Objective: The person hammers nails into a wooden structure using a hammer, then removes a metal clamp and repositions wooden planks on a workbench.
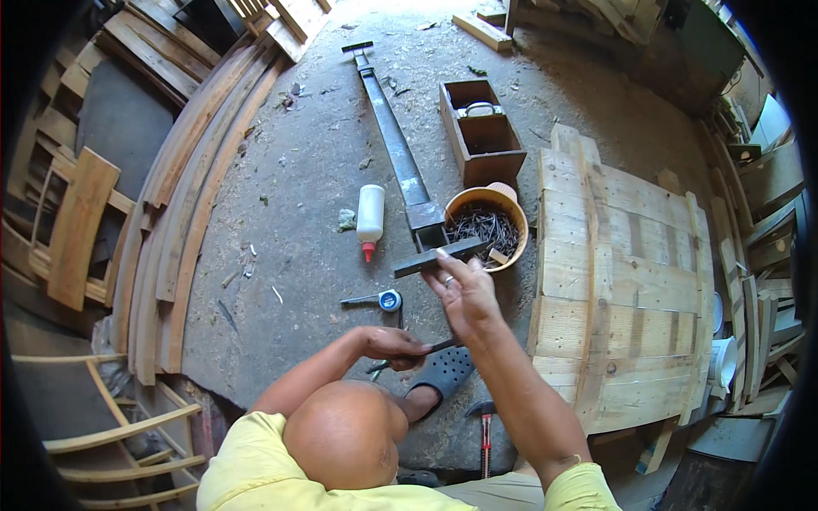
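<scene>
A long grey metal beam lies on the floor, with a dark flat bar set across its near end. My right hand grips this crossbar between thumb and fingers. Nearer to me, over my sandalled foot, my left hand is closed around a thin dark strip-like tool whose kind I cannot make out. Just beyond my right fingers stands an orange basket full of dark nails. A blue and white tape measure rests on the floor beyond my left hand.
A white squeeze bottle with a red tip lies left of the beam. Behind the basket is a divided wooden box. A plank panel occupies the right, long boards the left. A hammer lies near my right leg.
</scene>
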### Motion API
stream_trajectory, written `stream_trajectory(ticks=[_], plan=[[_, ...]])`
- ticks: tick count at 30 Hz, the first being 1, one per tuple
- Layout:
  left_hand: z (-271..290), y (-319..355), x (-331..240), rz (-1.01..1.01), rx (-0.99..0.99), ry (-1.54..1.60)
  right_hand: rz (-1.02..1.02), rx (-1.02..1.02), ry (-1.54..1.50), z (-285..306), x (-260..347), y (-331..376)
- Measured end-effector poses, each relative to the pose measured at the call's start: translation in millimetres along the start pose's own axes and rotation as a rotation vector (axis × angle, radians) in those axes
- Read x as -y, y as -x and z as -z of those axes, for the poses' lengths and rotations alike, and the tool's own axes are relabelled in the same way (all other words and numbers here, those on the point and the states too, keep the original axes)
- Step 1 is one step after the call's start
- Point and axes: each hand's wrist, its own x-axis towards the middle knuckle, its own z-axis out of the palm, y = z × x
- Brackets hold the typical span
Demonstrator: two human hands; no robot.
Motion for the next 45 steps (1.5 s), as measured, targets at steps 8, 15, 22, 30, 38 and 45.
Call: stream_trajectory(ticks=[8, 15, 22, 30, 38, 45], plan=[[32.6, 45.9, 60.8, 0.176, -0.204, -0.058, -0.152, -0.089, -0.081, 10.0, -88.1, -9.4], [29.2, 12.5, 79.6, 0.240, -0.583, -0.637, -0.170, -0.186, -0.235, 65.9, -120.0, -32.3], [46.6, 6.6, 107.4, 0.253, -0.712, -0.738, -0.287, -0.139, -0.121, 108.9, -151.3, -46.7], [77.2, 44.0, 124.1, 0.500, -0.634, -0.637, -0.383, -0.059, 0.362, 105.2, -122.8, 17.5], [182.2, 88.6, 39.8, 0.704, -0.955, -0.853, 0.037, -0.419, 0.428, 216.8, -4.6, 153.5], [131.9, 25.4, -103.2, -0.397, -1.706, -1.036, 0.590, -1.166, 1.327, 289.8, 47.1, 223.5]])
